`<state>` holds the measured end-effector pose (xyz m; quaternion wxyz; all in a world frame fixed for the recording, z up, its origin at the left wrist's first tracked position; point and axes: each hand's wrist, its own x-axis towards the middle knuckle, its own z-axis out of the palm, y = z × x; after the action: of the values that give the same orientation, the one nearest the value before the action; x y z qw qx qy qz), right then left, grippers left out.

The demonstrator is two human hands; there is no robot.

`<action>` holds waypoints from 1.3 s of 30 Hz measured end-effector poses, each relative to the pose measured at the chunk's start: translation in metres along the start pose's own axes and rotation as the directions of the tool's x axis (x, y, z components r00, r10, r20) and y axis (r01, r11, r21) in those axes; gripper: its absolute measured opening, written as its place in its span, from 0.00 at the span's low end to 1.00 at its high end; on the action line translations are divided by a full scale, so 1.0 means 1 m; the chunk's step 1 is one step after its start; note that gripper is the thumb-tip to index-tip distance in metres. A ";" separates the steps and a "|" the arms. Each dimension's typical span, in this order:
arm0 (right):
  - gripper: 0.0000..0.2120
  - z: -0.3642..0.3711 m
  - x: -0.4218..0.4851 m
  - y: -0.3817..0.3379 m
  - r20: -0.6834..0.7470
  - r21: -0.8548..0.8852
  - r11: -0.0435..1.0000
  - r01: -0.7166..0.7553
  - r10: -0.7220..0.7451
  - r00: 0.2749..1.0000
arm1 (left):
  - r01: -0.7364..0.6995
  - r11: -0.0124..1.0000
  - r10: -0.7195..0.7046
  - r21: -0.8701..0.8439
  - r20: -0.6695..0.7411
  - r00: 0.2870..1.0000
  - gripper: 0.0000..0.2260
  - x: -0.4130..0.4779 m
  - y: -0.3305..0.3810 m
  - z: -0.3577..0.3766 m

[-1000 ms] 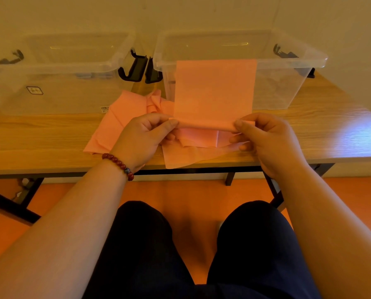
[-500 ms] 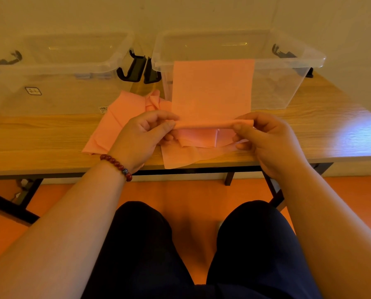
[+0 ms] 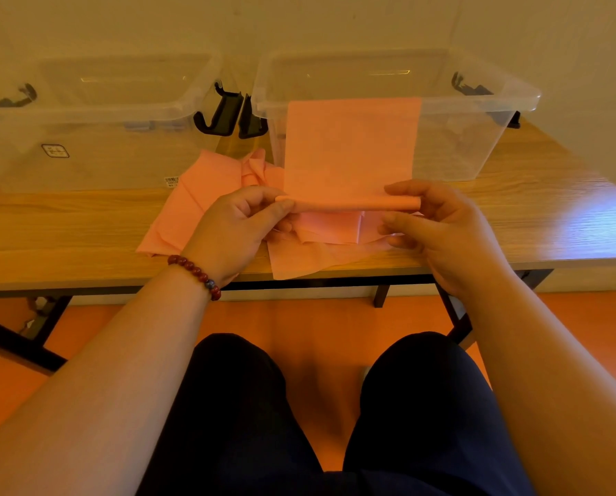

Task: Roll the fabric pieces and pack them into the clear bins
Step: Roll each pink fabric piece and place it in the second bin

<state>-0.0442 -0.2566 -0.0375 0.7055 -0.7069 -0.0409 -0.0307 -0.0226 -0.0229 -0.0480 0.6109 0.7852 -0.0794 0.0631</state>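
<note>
Head view: barely begun, I'd say. Left hand [image 3: 242,227] and right hand [image 3: 438,223] each pinch an end of a thin roll [image 3: 349,204] at centre frame. The rest of that fabric piece [image 3: 349,148] stands unrolled before the right bin [image 3: 478,137]. Loose pieces [image 3: 199,202] overhang the table [image 3: 49,223] edge. No rolls show in the left bin [image 3: 84,112] either. Bare wood lies on both sides.

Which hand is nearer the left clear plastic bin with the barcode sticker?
Left. The left hand pinches the pink fabric roll near the front right corner of that bin; the right hand holds its far end, before the other clear bin.
</note>
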 end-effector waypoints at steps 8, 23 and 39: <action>0.05 0.000 0.002 0.004 -0.015 -0.022 1.000 0.015 -0.015 1.000 | -0.002 0.997 0.005 -0.082 0.025 1.000 0.08 -0.001 0.002 0.000; 0.04 0.001 0.003 0.003 -0.039 -0.046 0.999 0.024 -0.026 0.999 | -0.010 1.000 0.010 -0.023 0.007 1.000 0.05 -0.001 0.003 0.000; 0.13 0.001 0.001 0.003 0.002 -0.019 0.999 0.035 -0.035 0.999 | 0.003 0.998 -0.003 -0.059 0.000 1.000 0.05 -0.002 0.003 0.000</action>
<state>-0.0426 -0.2557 -0.0403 0.6980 -0.7128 -0.0535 -0.0429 -0.0256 -0.0236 -0.0457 0.6339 0.7670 -0.0799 0.0597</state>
